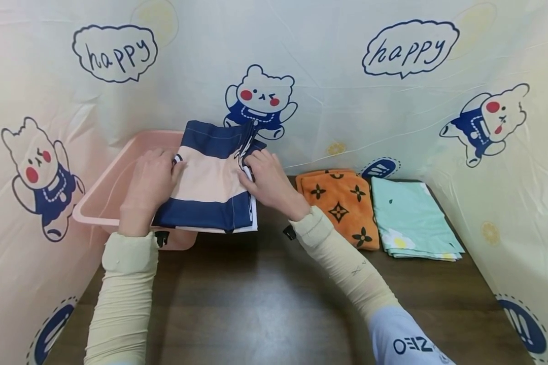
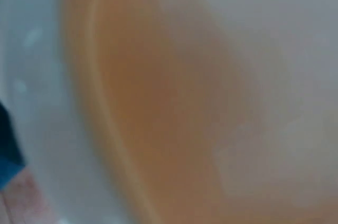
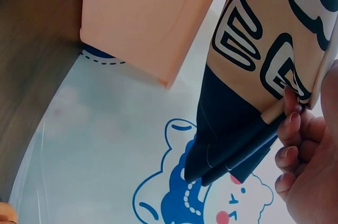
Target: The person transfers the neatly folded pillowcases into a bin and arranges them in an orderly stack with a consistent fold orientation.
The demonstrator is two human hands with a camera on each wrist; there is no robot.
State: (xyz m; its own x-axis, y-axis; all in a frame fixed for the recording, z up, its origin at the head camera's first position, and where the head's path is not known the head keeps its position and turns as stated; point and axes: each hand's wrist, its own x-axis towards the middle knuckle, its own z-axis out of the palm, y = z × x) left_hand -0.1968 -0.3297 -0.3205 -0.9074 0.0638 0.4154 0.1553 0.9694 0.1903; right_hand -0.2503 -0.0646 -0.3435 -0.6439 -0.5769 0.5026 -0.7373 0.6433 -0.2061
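Observation:
A folded navy and pale pink cloth is held up over the right side of a pink plastic basin. My left hand grips its left edge, with most of the fingers out of sight. At the opposite edge, my right hand pinches the folded layers. Curled fingertips show against the cloth in the right wrist view, beside black-outlined lettering. The left wrist view is badly blurred, with only pale and orange-pink surfaces in it.
To the right on the dark wooden table lie a folded orange cloth with dark flower shapes and a folded mint-green cloth side by side. A printed curtain with cartoon bears hangs around the back and sides.

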